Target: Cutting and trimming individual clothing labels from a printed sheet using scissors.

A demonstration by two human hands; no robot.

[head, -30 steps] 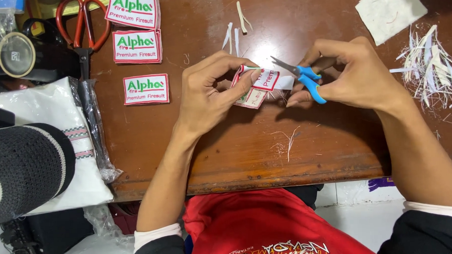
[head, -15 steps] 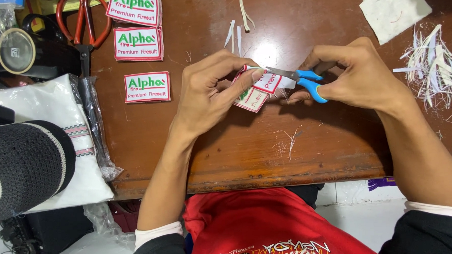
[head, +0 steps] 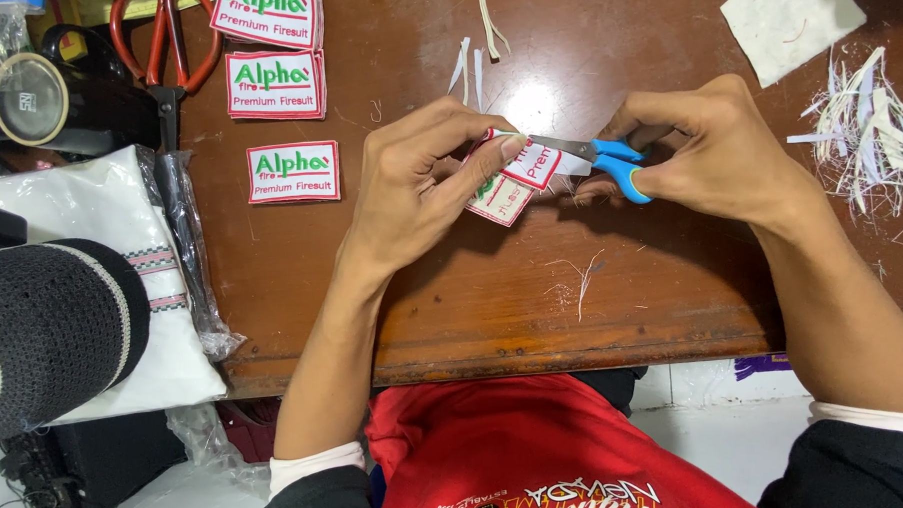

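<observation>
left hand (head: 419,180) grip pinching patch (head: 514,177), right hand (head: 713,150) grip closed on scissors (head: 598,159) at its edge

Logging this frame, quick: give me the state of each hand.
Left hand: closed, holding the patch.
Right hand: closed, holding the blue scissors.

Bright overhead light; glare on the table (head: 541,106); sharp focus; soft shadows

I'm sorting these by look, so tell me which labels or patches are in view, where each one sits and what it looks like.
Top patch: table's far edge, rectangular, white, red border, green lettering.
Second patch: just below it, same look.
Third patch: nearer, left of the left hand, same look.
Held patches: between both hands, at the blue-handled scissors in the right hand.
</observation>
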